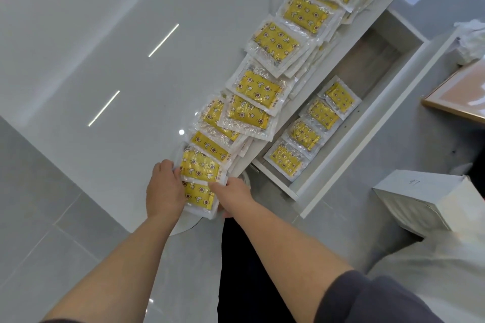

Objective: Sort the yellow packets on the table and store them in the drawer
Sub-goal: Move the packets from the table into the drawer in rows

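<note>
Several yellow packets (258,88) in clear wrappers lie in overlapping piles along the right edge of the glossy white table (105,47). At the table's near corner a small stack of packets (200,169) sits between my hands. My left hand (164,187) grips the stack's left side, fingers curled over its edge. My right hand (231,193) pinches its right side, thumb on top. Beside the table, the white drawer (349,139) is pulled open, with several packets (305,136) laid in a row inside.
A white cardboard box (420,199) stands on the floor to the right of the drawer. A pale wood-framed board (456,97) and crumpled white plastic (469,42) lie at the far right. Grey tiled floor surrounds the table.
</note>
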A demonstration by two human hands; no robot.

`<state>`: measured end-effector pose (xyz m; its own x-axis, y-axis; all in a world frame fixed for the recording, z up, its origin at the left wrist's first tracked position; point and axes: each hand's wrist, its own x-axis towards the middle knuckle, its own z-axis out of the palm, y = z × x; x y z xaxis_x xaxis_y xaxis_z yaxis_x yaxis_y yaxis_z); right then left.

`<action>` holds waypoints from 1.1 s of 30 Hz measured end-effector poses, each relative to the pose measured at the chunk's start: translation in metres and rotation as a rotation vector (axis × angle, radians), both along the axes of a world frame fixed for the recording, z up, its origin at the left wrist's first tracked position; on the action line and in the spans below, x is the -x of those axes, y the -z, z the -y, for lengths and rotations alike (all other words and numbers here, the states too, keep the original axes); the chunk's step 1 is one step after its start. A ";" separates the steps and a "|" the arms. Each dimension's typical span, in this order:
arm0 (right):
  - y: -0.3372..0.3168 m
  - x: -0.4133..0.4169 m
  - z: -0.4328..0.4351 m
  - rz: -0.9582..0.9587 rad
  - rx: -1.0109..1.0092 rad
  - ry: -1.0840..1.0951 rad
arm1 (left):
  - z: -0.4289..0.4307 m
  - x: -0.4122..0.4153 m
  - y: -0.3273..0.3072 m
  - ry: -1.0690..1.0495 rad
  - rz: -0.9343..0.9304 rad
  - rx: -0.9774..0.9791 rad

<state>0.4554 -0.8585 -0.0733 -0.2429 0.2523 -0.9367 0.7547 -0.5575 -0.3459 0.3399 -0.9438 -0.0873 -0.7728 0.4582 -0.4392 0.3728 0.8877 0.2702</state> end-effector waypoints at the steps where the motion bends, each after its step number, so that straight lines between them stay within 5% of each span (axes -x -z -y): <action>1: 0.000 -0.002 0.001 -0.013 0.019 0.032 | 0.001 -0.001 0.000 0.005 0.008 0.001; 15: -0.025 -0.062 -0.008 -0.067 0.108 0.095 | 0.011 -0.027 -0.026 0.176 0.209 0.035; 26: -0.025 -0.135 -0.064 0.033 -0.033 -0.112 | -0.064 -0.005 -0.020 -0.118 0.079 -0.202; 33: -0.018 -0.150 -0.092 0.086 -0.112 -0.056 | -0.107 0.017 -0.009 -0.188 0.068 -0.107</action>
<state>0.6050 -0.7668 -0.0550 -0.1796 0.3450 -0.9213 0.8133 -0.4747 -0.3364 0.3230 -0.8370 -0.0786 -0.8191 0.3557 -0.4500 0.1811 0.9047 0.3855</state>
